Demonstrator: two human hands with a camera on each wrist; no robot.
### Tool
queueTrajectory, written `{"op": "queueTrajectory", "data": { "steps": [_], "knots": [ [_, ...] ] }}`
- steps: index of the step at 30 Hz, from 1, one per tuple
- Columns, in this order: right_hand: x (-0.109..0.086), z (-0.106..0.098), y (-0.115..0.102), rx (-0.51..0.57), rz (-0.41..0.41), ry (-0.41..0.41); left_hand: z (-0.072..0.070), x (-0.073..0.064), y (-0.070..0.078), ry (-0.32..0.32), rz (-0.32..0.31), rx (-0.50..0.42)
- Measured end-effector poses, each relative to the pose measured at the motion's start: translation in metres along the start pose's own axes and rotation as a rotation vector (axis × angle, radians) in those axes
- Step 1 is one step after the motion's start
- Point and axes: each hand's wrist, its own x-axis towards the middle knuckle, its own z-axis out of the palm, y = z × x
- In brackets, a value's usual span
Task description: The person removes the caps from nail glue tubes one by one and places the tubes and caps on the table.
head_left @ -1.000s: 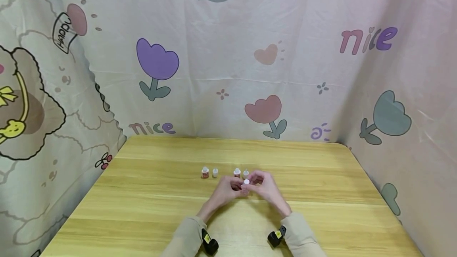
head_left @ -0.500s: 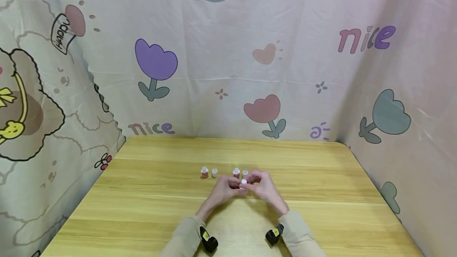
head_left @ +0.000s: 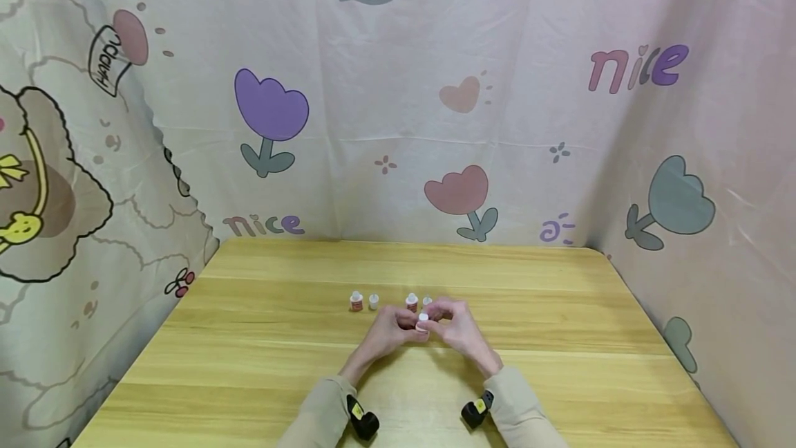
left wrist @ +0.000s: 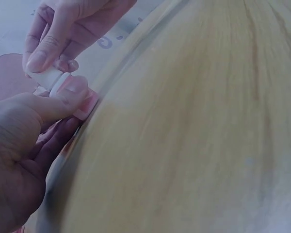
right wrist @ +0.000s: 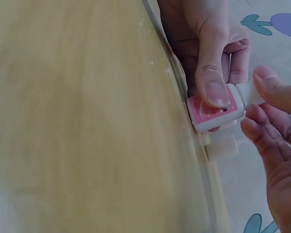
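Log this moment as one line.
left hand: grips pink-labelled bottle; right hand: pinches white cap at neck; beyond: two red-and-white bottles

white bottle [right wrist: 218,114] with a pink label [right wrist: 201,114], white cap [right wrist: 250,93], my beige sleeves [head_left: 528,412], yellow wood-grained desk [head_left: 261,337], pale curtain [head_left: 373,88] with purple, pink and grey-green flowers [head_left: 271,108]

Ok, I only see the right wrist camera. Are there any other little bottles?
Observer: Yes, the head view shows one red-labelled bottle and another like it, standing on the table.
Operator: Anything next to the one farther from the hands?
Observer: A small white piece stands beside it.
Operator: Where are the hands?
Observer: The left hand and right hand meet at the held bottle, about midway between the table's side edges.
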Motion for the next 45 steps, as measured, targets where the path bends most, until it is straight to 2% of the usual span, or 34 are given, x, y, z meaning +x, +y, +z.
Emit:
{"op": "queueTrajectory", "data": {
  "steps": [7,10,15,22,28,30,36,39,41,45],
  "knots": [
    [0.001,-0.002,-0.005,-0.013,0.107,0.018,0.001,0.000,0.001,0.047,0.016,0.033],
    [0.002,-0.001,-0.006,-0.021,0.107,0.042,0.002,0.000,0.001,0.058,0.023,0.042],
    [0.001,0.002,-0.002,-0.032,0.002,0.075,0.002,-0.001,0.001,0.058,0.026,0.051],
    [0.002,0.002,0.002,-0.100,-0.188,0.059,0.000,-0.001,0.002,0.037,0.015,0.006],
    [0.002,0.000,0.002,-0.106,-0.275,0.038,0.001,-0.001,0.001,0.032,0.014,-0.010],
    [0.001,-0.001,0.003,-0.089,-0.259,0.027,0.001,-0.001,0.001,0.039,0.021,-0.008],
    [0.000,-0.005,0.003,-0.040,-0.094,-0.002,0.002,-0.001,0.000,0.055,0.054,-0.004],
    [0.000,-0.006,0.001,-0.051,-0.050,0.000,0.002,-0.001,0.000,0.058,0.049,-0.009],
    [0.000,-0.005,-0.004,-0.064,-0.035,0.007,0.002,-0.001,0.001,0.063,0.034,-0.002],
    [0.000,-0.004,-0.018,-0.079,-0.111,0.020,0.003,-0.002,0.005,0.081,0.018,0.013]
  ]
}}
